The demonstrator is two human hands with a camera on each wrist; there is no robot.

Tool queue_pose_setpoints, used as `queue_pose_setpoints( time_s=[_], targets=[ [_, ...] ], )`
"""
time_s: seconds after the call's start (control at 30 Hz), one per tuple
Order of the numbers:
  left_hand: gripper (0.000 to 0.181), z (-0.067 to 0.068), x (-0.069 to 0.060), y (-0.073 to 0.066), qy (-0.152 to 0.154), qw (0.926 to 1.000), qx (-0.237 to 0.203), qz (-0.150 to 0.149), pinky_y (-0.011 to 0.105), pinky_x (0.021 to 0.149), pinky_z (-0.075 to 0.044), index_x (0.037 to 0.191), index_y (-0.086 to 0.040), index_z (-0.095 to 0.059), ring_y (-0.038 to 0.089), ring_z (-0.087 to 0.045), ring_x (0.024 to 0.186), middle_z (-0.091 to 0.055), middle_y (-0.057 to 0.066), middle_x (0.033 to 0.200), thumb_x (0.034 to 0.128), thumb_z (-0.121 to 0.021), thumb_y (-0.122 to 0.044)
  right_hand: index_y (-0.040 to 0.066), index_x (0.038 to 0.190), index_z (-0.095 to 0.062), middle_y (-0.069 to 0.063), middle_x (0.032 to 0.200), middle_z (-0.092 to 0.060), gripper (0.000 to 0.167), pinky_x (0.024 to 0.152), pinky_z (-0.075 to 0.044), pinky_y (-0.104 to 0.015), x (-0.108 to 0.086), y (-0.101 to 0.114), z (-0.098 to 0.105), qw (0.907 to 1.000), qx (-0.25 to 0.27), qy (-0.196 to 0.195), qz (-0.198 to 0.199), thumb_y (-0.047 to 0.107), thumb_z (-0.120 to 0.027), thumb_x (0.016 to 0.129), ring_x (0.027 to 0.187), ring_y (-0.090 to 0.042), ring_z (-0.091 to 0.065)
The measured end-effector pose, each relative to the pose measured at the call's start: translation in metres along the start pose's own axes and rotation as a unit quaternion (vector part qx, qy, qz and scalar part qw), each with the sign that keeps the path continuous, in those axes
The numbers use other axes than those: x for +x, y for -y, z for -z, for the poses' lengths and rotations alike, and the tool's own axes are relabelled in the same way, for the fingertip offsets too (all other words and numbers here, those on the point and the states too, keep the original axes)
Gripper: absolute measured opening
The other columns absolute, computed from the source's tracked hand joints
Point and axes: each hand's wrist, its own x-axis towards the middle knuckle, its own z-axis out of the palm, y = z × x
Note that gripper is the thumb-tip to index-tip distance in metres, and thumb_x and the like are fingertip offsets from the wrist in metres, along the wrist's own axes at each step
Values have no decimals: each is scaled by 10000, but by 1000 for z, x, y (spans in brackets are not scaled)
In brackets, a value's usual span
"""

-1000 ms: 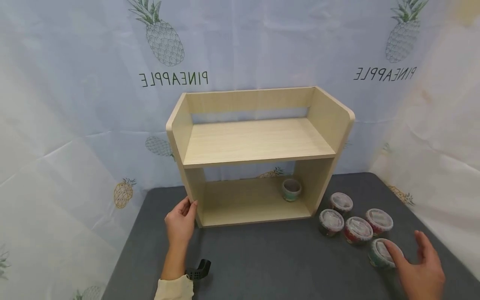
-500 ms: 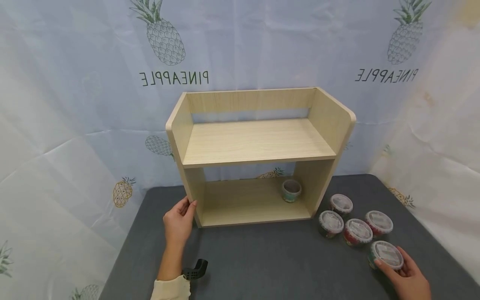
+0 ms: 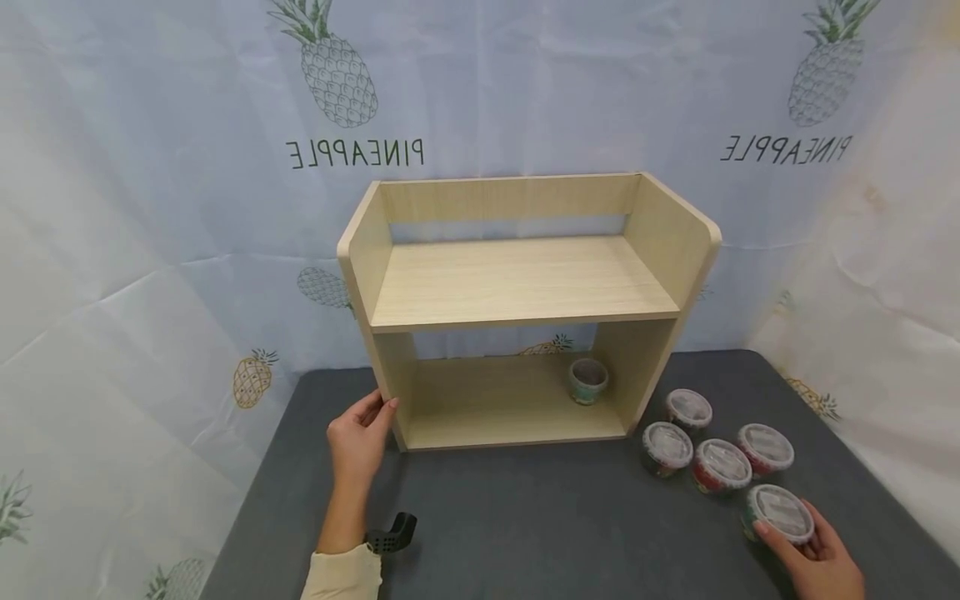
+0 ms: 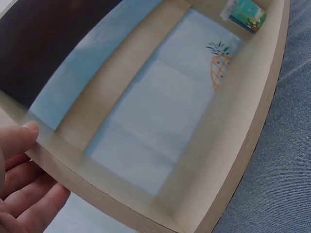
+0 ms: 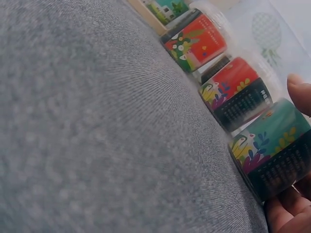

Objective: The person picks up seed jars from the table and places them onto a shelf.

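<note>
My left hand (image 3: 357, 437) pinches the front edge of the left side panel of a light wooden two-tier shelf (image 3: 517, 279); its thumb and fingers (image 4: 36, 204) lie on either side of the panel (image 4: 102, 194). At the front right, my right hand (image 3: 823, 562) grips a green lidded plastic cup (image 3: 782, 510), thumb on the near side. In the right wrist view this cup (image 5: 277, 141) shows a leafy print and a dark band. Whether its base touches the table I cannot tell. Another green cup (image 3: 587, 383) stands on the lower tier, near the right panel.
Several other lidded cups stand close together right of the shelf: two red ones (image 3: 722, 467) (image 3: 766, 450) and two darker-looking ones (image 3: 667, 448) (image 3: 688, 409). A dark grey cloth (image 3: 540, 525) covers the table. Pineapple-printed curtain (image 3: 187, 167) hangs behind and at the sides.
My right hand has moved left to the green cup, and its spread fingers have closed round it. The left hand keeps its hold on the shelf. The head view has shifted slightly.
</note>
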Motion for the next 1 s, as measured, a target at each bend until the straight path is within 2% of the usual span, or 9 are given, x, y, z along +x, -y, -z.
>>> queue_pose_setpoints(
  time_s=[0.2,0.57,0.63,0.67,0.73,0.8,0.87,0.93,1.0],
  targets=[
    [339,2,1,0,-77,9996,-186,213,107,701,-531,1104,-36,-751,-104,-660,829,-734,156,1070,833,-800,-233,173,1581,-192,-185,1566,-298,1005,570,-370,-5,2,0,0,10000,-30,-13,32,465,-770,812,648,307,-348],
    [352,5,0,-1,-4,10000,-58,38,119,691,-537,1082,-31,-758,-99,-663,814,-745,159,1031,836,-795,-280,186,1578,-205,-165,1572,-315,1000,568,-364,-3,1,-2,-2,9999,19,-145,-29,482,-768,806,656,293,-349],
    [346,4,0,-1,6,10000,-45,49,120,691,-537,1083,-26,-756,-100,-662,812,-745,157,1033,836,-797,-264,187,1574,-226,-79,1561,-361,990,565,-371,-6,-1,-2,-3,9997,39,-244,-22,477,-774,802,647,296,-358],
    [342,4,1,-1,3,10000,-30,54,119,690,-537,1083,-23,-755,-103,-661,810,-745,157,1033,836,-797,-255,187,1573,-232,10,1522,-412,988,564,-375,-10,-1,-3,-4,9996,19,-279,-13,482,-773,800,647,294,-366],
    [330,3,1,-1,-4,10000,-26,63,119,687,-537,1080,-18,-755,-105,-660,806,-745,157,1031,836,-798,-236,185,1569,-253,199,1291,-540,983,559,-391,-23,-2,-3,-4,9994,2,-339,19,486,-778,794,646,282,-392],
    [324,3,1,-1,-15,10000,-19,67,118,684,-537,1077,-13,-754,-108,-658,801,-745,159,1029,836,-798,-226,183,1565,-268,328,1008,-513,981,554,-403,-36,-3,-3,-3,9993,-5,-360,45,486,-784,788,641,272,-412],
    [325,3,1,-1,-17,10000,-15,72,120,681,-537,1076,-11,-754,-109,-657,797,-745,162,1028,837,-798,-227,169,1562,-281,365,840,-433,986,551,-410,-45,-3,-3,-3,9993,-49,-371,97,493,-788,781,636,265,-422],
    [332,3,1,-1,-11,10000,-28,86,121,682,-538,1080,-10,-753,-108,-658,798,-744,165,1030,838,-796,-234,159,1561,-282,353,961,-528,980,551,-404,-38,-2,-3,-3,9991,-114,-375,132,491,-783,788,634,277,-406],
    [344,3,2,-1,-13,9999,-29,113,123,683,-539,1084,-13,-752,-106,-658,800,-744,164,1033,837,-798,-247,153,1560,-284,253,1259,-566,966,559,-392,-22,-2,-2,-3,9990,-167,-374,160,484,-776,797,639,295,-385]
  ],
)
